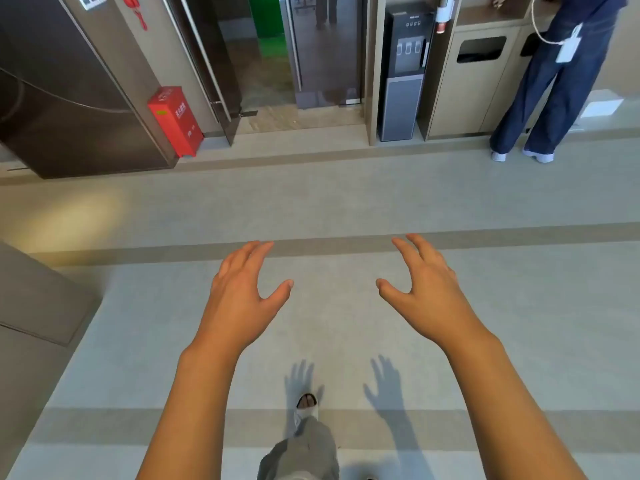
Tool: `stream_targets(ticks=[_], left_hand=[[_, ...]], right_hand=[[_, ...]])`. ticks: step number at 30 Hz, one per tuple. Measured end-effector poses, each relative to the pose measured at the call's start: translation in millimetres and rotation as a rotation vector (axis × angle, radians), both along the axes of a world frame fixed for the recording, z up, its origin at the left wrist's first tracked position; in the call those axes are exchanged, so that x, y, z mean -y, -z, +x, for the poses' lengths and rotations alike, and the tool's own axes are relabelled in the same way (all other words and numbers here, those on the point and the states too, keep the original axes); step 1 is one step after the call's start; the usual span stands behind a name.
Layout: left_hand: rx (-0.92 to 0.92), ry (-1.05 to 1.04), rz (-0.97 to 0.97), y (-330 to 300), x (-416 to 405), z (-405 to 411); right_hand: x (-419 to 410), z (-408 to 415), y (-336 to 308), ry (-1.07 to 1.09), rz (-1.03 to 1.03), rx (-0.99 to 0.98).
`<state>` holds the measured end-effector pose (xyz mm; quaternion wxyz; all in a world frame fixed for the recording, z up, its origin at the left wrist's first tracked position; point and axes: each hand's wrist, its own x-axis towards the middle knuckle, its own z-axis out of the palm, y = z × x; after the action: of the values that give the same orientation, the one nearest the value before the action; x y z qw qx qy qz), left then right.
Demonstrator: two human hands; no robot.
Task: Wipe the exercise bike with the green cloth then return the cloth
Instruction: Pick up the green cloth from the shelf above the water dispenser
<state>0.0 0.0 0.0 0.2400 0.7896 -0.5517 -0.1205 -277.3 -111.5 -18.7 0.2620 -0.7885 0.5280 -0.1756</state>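
Bare left hand (242,289) and right hand (426,285), lower centre: we are holding nothing, fingers spread. Neither cloth nor bike showing; we judge finding them comes next.

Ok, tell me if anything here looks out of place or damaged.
Nothing stands out. Both hands, left and right, are open and hold nothing above the floor. The red box stands upright by the wall. No cloth or bike is in view.
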Motion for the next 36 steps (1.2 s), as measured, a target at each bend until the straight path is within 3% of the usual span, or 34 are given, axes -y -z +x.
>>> stream_targets(ticks=[21, 36], left_hand=[[-0.104, 0.138, -0.1, 0.3, 251.9, 153.5], [-0.127, 0.165, -0.111, 9.5, 366.2, 205.6]], right_hand=[[207.7, 134.5, -22.0, 0.088, 0.016, -0.051], [319.8, 188.3, -21.4, 0.106, -0.042, -0.096]])
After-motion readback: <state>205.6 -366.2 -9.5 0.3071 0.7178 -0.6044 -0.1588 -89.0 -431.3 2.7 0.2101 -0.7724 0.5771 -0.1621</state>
